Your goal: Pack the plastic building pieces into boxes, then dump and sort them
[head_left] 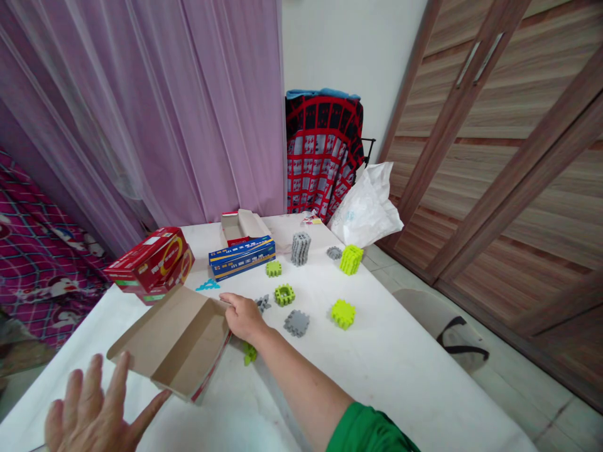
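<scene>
Nearer the wearer than the blue boxes [242, 263], the open carton [181, 344] looks light, creasable, best held at folded walls; fingers of the right hand [245, 319] clasp its end, the left hand [97, 411] splays loose

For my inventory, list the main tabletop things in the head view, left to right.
Open cardboard box with brown interior, two blue rectangular cardboard boxes, stack of grey toothed plastic pieces, stack of lime-green toothed plastic pieces.
</scene>
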A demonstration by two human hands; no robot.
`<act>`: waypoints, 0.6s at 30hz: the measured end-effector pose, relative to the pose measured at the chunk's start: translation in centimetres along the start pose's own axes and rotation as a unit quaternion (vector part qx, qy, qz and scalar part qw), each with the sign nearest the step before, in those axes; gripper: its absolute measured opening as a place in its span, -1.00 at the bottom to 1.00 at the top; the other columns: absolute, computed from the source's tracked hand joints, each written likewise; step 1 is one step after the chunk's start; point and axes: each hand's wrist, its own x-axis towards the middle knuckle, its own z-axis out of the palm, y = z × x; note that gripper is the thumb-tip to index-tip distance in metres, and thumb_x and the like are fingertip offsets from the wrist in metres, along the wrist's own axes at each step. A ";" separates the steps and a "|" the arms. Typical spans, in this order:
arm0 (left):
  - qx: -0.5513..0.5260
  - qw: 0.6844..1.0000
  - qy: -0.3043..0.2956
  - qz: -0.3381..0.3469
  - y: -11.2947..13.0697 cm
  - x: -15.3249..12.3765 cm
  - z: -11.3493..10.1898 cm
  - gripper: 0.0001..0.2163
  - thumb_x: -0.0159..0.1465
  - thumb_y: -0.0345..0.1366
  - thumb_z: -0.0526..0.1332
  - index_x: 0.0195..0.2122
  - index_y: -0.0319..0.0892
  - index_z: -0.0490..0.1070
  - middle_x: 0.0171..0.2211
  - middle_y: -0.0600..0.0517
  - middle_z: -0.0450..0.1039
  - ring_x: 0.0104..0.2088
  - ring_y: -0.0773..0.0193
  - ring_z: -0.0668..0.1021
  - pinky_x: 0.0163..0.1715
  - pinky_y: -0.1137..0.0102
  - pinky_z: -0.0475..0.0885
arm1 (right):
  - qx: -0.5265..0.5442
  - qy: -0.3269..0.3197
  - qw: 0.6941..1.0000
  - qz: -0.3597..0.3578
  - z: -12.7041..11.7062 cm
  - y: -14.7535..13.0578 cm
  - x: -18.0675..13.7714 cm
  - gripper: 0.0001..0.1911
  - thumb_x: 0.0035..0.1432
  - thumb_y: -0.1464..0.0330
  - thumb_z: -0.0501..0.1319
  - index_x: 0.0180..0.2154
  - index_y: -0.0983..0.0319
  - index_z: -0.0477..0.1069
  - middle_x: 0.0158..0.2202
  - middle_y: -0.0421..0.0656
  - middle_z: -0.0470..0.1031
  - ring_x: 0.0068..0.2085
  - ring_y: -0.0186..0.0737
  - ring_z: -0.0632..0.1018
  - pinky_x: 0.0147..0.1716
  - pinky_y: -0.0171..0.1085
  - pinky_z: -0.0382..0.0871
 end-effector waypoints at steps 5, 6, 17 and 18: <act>0.019 0.993 -0.044 0.107 -1.7 1.6 0.2 -0.43 0.24 0.12 0.04 0.24 0.06 0.24 0.13 -0.12 0.47 0.14 -0.19 0.48 0.23 -0.32 0.02 | 0.011 -0.013 1.000 -0.003 0.0 -0.3 0.1 -0.51 0.18 0.53 0.05 0.09 0.12 0.46 0.13 -0.24 0.49 0.16 -0.34 0.47 0.20 -0.32 0.26; -0.002 0.991 -0.058 0.119 -2.0 1.6 0.6 -0.42 0.23 0.12 0.07 0.26 0.09 0.19 0.09 -0.09 0.51 0.04 -0.13 0.56 0.22 -0.26 0.12 | 0.009 -0.017 1.000 -0.006 0.0 -0.4 0.2 -0.51 0.18 0.53 0.05 0.09 0.12 0.46 0.13 -0.25 0.49 0.16 -0.35 0.47 0.20 -0.32 0.26; -0.138 0.977 -0.081 0.141 0.6 0.9 1.0 -0.63 0.25 0.07 0.11 0.05 0.22 0.43 0.17 0.13 0.44 -0.05 0.16 0.63 -0.14 0.42 0.57 | -0.004 -0.039 0.999 -0.015 -0.1 -0.5 1.0 -0.57 0.25 0.50 0.04 0.07 0.15 0.47 0.13 -0.23 0.50 0.17 -0.35 0.47 0.19 -0.35 0.24; -0.131 0.978 -0.068 0.145 0.7 0.9 0.9 -0.64 0.24 0.09 0.11 0.01 0.18 0.45 0.16 0.11 0.46 -0.08 0.16 0.64 -0.16 0.43 0.57 | -0.007 -0.036 0.999 -0.017 -0.3 -0.5 1.0 -0.58 0.26 0.49 0.04 0.08 0.15 0.46 0.13 -0.22 0.49 0.16 -0.35 0.47 0.19 -0.35 0.25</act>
